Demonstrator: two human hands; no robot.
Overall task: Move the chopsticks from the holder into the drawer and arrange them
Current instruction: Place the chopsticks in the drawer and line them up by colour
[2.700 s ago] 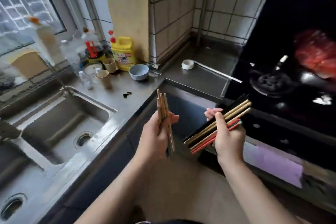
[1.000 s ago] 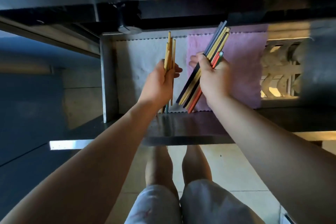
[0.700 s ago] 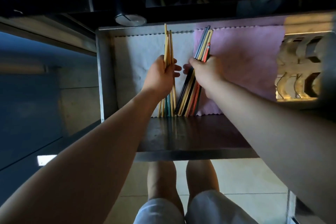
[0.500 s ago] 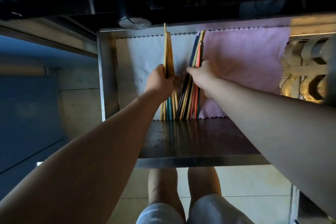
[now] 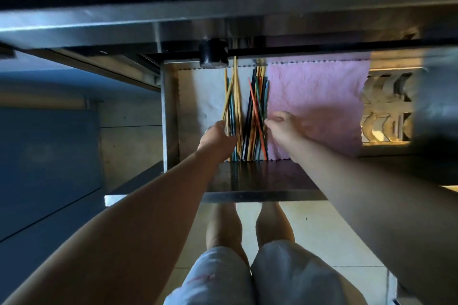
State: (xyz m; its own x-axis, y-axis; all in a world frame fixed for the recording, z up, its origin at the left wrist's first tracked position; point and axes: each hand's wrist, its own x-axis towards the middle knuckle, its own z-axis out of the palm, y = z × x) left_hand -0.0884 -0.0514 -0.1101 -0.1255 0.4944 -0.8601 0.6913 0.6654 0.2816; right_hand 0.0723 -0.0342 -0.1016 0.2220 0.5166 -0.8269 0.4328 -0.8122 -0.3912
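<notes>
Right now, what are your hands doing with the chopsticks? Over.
Left hand and right hand open, either side of the pile. Chopsticks down in the drawer, a few crossed, not yet straight. Pink cloth beside them, nothing blocking.

Mixed-colour chopsticks (image 5: 245, 116), loosely crossed, in drawer (image 5: 262, 195)

Drawer (image 5: 171, 116): open below you, lined with a white cloth (image 5: 200, 96) and a pink cloth (image 5: 314, 91).
Chopsticks (image 5: 247, 111): lying loosely crossed between the cloths.
Left hand (image 5: 218, 135): your fingers touch the yellow sticks.
Right hand (image 5: 282, 125): fingers loose, beside the coloured sticks.
</notes>
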